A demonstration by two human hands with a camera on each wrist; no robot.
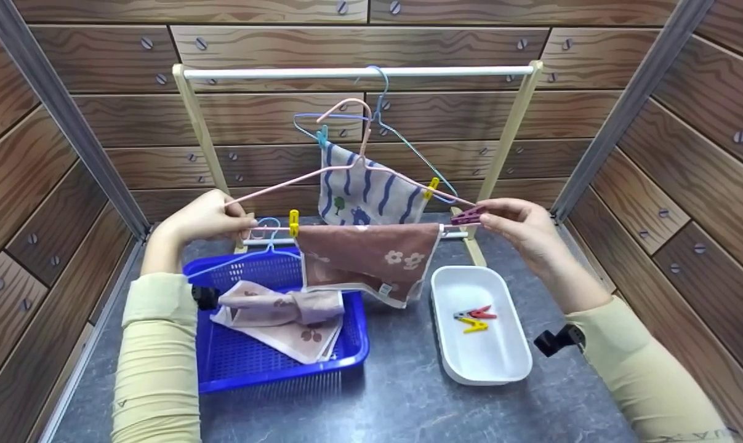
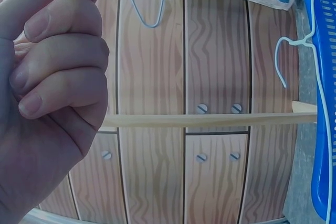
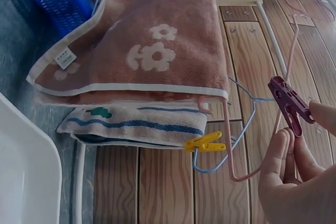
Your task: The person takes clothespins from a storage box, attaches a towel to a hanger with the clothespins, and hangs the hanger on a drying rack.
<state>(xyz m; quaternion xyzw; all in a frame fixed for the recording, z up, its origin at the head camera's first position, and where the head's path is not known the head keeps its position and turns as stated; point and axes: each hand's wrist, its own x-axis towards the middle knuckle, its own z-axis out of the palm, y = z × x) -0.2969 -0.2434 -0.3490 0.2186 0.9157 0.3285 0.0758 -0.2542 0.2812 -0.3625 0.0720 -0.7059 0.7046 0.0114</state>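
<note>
My left hand (image 1: 202, 218) grips the left end of a pink hanger (image 1: 362, 162), its fingers curled in the left wrist view. Folded over the hanger's lower bar is a brown towel (image 1: 359, 252) with pale flowers. A yellow clothespin (image 1: 293, 223) clips the towel's left top corner to the bar. At the hanger's right end, my right hand (image 1: 522, 227) pinches a purple clothespin (image 1: 466, 215) between thumb and fingers. In the right wrist view that clothespin (image 3: 286, 100) is beside the pink wire, apart from the towel's edge.
Behind hangs a striped towel (image 1: 371, 191), clipped to a blue hanger (image 1: 380, 92) on a rack rail (image 1: 273, 73). A blue basket (image 1: 362, 344) at left holds a pinkish towel (image 1: 309, 335) and another blue hanger (image 1: 273, 246). The white tray (image 1: 485, 363) at right contains several clothespins (image 1: 474, 325).
</note>
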